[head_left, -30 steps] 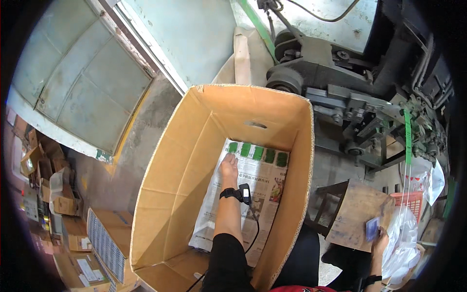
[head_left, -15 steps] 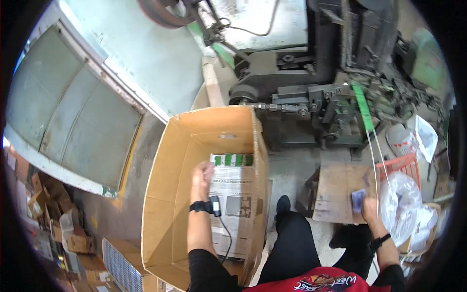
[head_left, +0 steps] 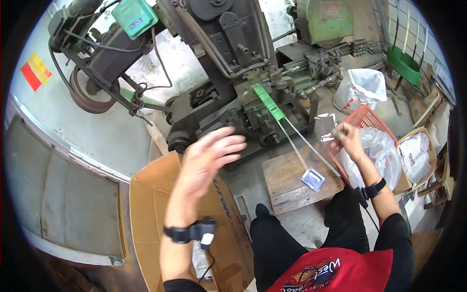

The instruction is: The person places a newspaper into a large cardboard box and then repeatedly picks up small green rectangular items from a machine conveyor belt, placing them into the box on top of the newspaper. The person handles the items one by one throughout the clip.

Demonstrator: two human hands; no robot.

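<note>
My left hand (head_left: 206, 158) is raised above the far end of a tall cardboard box (head_left: 151, 204), its fingers stretched out with nothing in them. My right hand (head_left: 348, 138) is over the edge of a red plastic basket (head_left: 372, 115), fingers pinched together. Clear, shiny plastic (head_left: 325, 125) shows beside those fingertips; whether they grip it I cannot make out. A small blue-and-white rectangular piece (head_left: 312, 179) lies on a wooden board (head_left: 282, 182), by the lower ends of two thin rods. The rods slope down from a green strip (head_left: 269, 103) on the machine.
The dark metal machine (head_left: 233, 100) fills the far side. Clear plastic bags (head_left: 382, 153) lie in the basket. A white sack (head_left: 362, 87) stands behind it, and a carton of papers (head_left: 416, 155) is at the right. My legs are between box and board.
My left hand has risen out of the box toward the machine. My right hand has moved from the board to the basket's edge. The view has swung right.
</note>
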